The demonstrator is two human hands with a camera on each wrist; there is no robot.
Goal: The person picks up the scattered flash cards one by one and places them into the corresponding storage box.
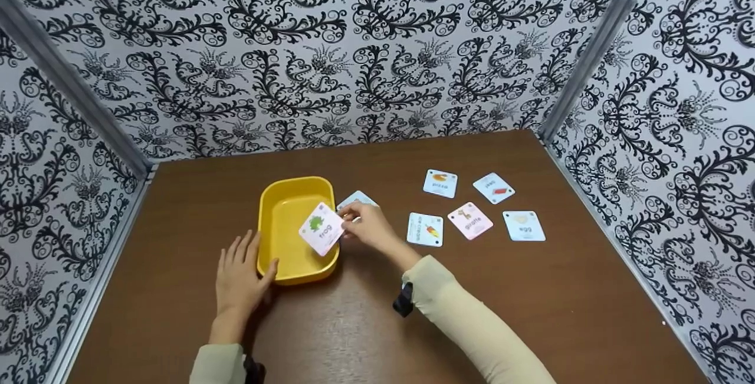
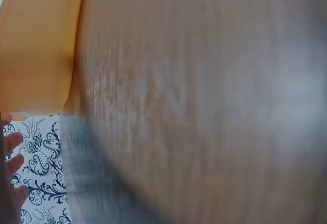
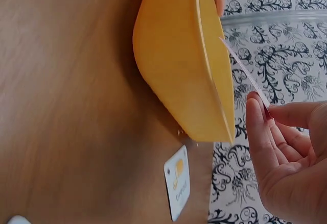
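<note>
My right hand (image 1: 370, 223) pinches a frog card (image 1: 322, 229) by its corner between thumb and fingers. The pink-edged card overlaps the right part of the yellow tray (image 1: 299, 278) in the head view. Seen in the right wrist view, the card (image 3: 245, 72) is nearly edge-on beside the tray's rim. At the tray's left side rests my left hand (image 1: 239, 275), fingers extended along the outer wall and thumb at the near rim. A bread card (image 3: 177, 182) lies on the table to the right of the tray, partly hidden behind my right hand in the head view.
Further right on the brown table (image 1: 330, 337) lie several cards: pizza (image 1: 440, 184), a blue card with a red picture (image 1: 494, 188), ice cream (image 1: 424, 230), giraffe (image 1: 470, 220) and egg (image 1: 524, 226). Patterned walls (image 1: 354, 65) enclose the back and sides.
</note>
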